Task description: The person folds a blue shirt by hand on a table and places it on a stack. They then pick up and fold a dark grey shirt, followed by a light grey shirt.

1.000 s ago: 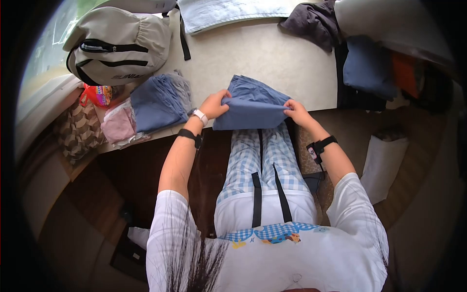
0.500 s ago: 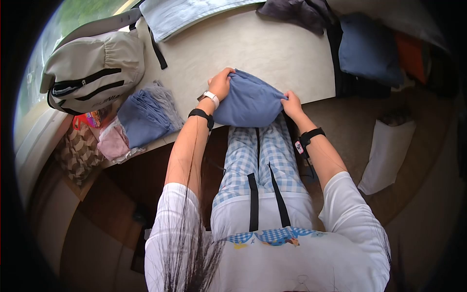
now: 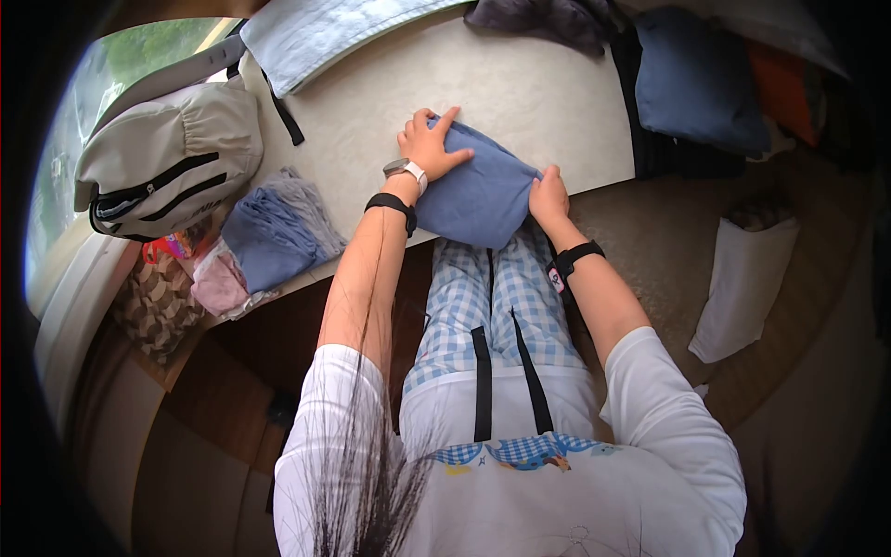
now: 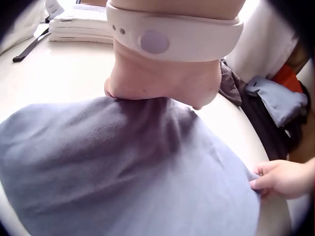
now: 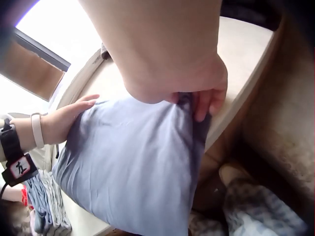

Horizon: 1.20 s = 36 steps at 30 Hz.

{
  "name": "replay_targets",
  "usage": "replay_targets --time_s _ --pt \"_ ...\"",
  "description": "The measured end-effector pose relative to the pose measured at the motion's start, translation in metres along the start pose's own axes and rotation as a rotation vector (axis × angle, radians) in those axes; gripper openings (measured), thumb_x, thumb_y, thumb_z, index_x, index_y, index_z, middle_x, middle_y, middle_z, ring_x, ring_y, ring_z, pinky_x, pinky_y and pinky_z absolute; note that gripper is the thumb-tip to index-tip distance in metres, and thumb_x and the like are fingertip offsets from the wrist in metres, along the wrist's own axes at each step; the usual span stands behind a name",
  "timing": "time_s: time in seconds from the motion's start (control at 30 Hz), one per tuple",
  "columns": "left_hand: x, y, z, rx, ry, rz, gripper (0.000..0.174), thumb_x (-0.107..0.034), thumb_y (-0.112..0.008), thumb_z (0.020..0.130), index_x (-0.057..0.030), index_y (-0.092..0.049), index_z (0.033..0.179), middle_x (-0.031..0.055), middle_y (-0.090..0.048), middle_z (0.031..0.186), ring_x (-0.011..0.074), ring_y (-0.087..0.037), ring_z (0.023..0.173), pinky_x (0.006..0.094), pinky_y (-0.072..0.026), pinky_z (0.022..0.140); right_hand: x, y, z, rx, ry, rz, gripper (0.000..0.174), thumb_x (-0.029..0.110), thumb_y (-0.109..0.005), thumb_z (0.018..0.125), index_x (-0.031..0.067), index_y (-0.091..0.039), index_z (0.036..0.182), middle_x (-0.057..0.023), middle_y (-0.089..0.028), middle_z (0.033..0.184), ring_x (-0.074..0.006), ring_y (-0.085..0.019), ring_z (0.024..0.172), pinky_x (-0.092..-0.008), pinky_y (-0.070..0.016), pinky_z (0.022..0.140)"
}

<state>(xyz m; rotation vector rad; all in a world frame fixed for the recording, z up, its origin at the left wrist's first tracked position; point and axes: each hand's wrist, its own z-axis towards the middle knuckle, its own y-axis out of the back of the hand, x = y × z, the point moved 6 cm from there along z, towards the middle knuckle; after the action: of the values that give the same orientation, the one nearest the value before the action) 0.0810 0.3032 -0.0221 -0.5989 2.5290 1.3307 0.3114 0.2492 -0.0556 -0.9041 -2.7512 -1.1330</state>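
Observation:
A blue cloth [image 3: 478,190] lies at the table's front edge, its lower part hanging toward the person's legs. The left hand [image 3: 432,147] rests at its upper left edge with fingers spread. At the right corner the right hand [image 3: 549,194] pinches the fabric. In the left wrist view the cloth [image 4: 133,167] spreads out below the wrist, and the right hand [image 4: 280,179] grips its far corner. The right wrist view shows the cloth [image 5: 138,162] between the left hand [image 5: 64,120] and the right hand [image 5: 204,93], whose fingers curl round the edge.
On the left stand a beige backpack [image 3: 176,158] and folded blue and grey clothes [image 3: 269,237], with a pink cloth [image 3: 220,280] beside them. Light blue fabric [image 3: 325,37] lies along the back. A dark garment [image 3: 548,20] and a blue bundle [image 3: 696,84] are at the right.
The left hand has gone from gripping the cloth to lying on it with fingers spread. The cloth's right side has drawn in, and the view has shifted over the table.

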Motion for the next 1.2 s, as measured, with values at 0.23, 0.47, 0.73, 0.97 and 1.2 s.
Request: replay_targets --time_s 0.23,0.47,0.73,0.97,1.2 --pt "-0.007 -0.012 -0.002 0.023 -0.253 0.348 0.055 -0.022 -0.074 0.058 -0.0242 -0.054 0.109 0.0136 -0.032 0.128 0.0375 -0.026 0.120 0.0533 -0.0204 0.100 -0.013 -0.003 -0.017 -0.113 -0.116 0.203 0.054 0.025 -0.066 0.070 -0.0009 -0.037 0.107 -0.0205 -0.044 0.109 -0.0350 -0.044 0.104 -0.0384 -0.0401 0.085" --pt "0.023 -0.023 0.004 0.272 -0.069 0.299 0.055 -0.024 -0.075 0.058 -0.0148 -0.052 0.107 0.0133 -0.054 0.107 0.0324 -0.052 0.101 0.0403 -0.0447 0.077 -0.009 -0.020 0.004 -0.028 0.013 0.279 0.064 0.027 -0.073 0.062 -0.0001 -0.041 0.109 -0.0219 -0.053 0.102 -0.0317 -0.054 0.093 -0.0361 -0.0439 0.080" --pt "0.069 -0.020 -0.076 0.492 0.041 -0.072 0.055 -0.021 -0.070 0.056 -0.0090 -0.056 0.107 0.0172 -0.062 0.093 0.0317 -0.059 0.087 0.0365 -0.0466 0.077 0.044 -0.046 0.008 0.452 0.308 0.503 0.028 0.012 -0.064 0.071 0.0008 -0.050 0.093 -0.0098 -0.058 0.082 -0.0197 -0.056 0.077 -0.0298 -0.0444 0.070" --pt "0.078 0.019 -0.193 0.318 -0.049 -0.068 0.025 -0.016 -0.063 0.058 -0.0058 -0.063 0.082 0.0181 -0.060 0.077 0.0346 -0.057 0.076 0.0384 -0.0459 0.072 0.078 -0.008 -0.085 0.702 0.627 0.310 0.016 0.003 -0.059 0.076 0.0055 -0.047 0.086 -0.0034 -0.051 0.069 -0.0111 -0.049 0.066 -0.0262 -0.0408 0.060" --pt "0.112 0.071 -0.293 0.017 -0.013 -0.366 0.025 -0.009 -0.061 0.060 -0.0005 -0.059 0.083 0.0183 -0.059 0.078 0.0335 -0.057 0.075 0.0368 -0.0455 0.068 0.146 0.002 -0.190 0.673 0.923 0.134 0.028 -0.004 -0.055 0.076 0.0023 -0.056 0.104 -0.0064 -0.059 0.074 -0.0115 -0.052 0.066 -0.0237 -0.0435 0.061"
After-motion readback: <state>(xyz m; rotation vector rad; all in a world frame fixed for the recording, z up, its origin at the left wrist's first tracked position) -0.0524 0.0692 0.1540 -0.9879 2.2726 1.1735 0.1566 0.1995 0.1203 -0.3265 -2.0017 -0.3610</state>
